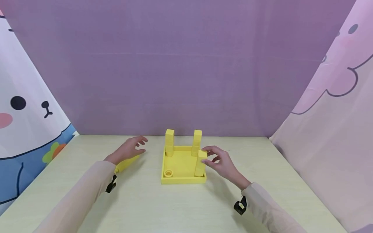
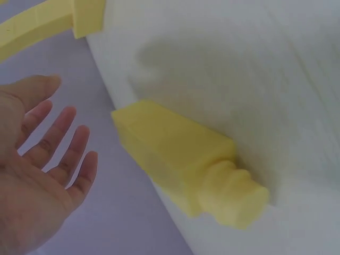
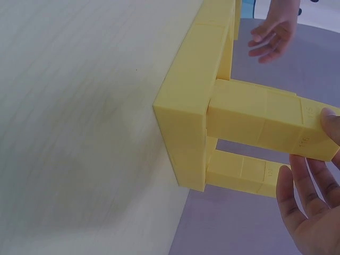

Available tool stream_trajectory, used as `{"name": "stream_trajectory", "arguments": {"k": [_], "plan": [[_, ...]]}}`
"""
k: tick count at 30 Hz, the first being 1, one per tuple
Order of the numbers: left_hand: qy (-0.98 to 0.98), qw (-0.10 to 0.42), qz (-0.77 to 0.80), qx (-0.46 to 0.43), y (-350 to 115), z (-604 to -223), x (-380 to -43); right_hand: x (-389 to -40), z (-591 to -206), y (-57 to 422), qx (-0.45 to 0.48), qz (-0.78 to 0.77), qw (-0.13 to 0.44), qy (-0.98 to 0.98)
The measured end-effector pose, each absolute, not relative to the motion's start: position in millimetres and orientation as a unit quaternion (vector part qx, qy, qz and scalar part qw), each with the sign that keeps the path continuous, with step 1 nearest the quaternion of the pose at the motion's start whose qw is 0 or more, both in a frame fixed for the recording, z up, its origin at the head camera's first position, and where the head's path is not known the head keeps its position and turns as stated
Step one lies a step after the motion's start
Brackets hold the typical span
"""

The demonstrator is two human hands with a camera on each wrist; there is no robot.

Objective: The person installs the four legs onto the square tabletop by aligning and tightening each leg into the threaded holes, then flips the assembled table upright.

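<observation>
A yellow square tray-like base [image 1: 183, 180] with a raised rim lies on the table, legs pointing up. My right hand [image 1: 222, 162] pinches the upper end of the yellow block-like leg [image 3: 255, 114] at the near right corner, which stands upright in the base. Two similar legs, a far left leg [image 1: 169, 142] and a far right leg [image 1: 197, 142], stand at the back corners. The near left corner holds a round socket [image 1: 168, 173]. My left hand [image 1: 128, 150], fingers relaxed, hovers over a loose yellow leg [image 2: 170, 149] with a thick threaded end, lying on the table.
The pale wooden table [image 1: 180, 207] ends at a purple backdrop [image 1: 186, 81]. Printed cartoon curtains hang at both sides, the left curtain [image 1: 26, 136] and the right curtain [image 1: 335, 139]. Each wrist wears a black strap device.
</observation>
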State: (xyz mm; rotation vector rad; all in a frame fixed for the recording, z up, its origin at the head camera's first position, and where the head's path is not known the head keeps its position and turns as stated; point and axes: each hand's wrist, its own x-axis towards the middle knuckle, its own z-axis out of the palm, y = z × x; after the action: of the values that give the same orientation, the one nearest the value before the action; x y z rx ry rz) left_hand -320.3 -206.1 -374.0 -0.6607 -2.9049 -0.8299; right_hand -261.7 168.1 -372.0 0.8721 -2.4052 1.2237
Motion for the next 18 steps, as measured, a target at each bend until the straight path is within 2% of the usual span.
{"name": "stream_trajectory", "arguments": {"k": [13, 18], "plan": [[-0.957, 0.028, -0.233, -0.171, -224, -385, -310, -261, -370, 167, 0.3, 0.427, 0.147, -0.84], [-0.962, 0.022, -0.228, -0.149, -230, -391, -313, -243, -349, 160, 0.294, 0.428, 0.14, -0.843]]}}
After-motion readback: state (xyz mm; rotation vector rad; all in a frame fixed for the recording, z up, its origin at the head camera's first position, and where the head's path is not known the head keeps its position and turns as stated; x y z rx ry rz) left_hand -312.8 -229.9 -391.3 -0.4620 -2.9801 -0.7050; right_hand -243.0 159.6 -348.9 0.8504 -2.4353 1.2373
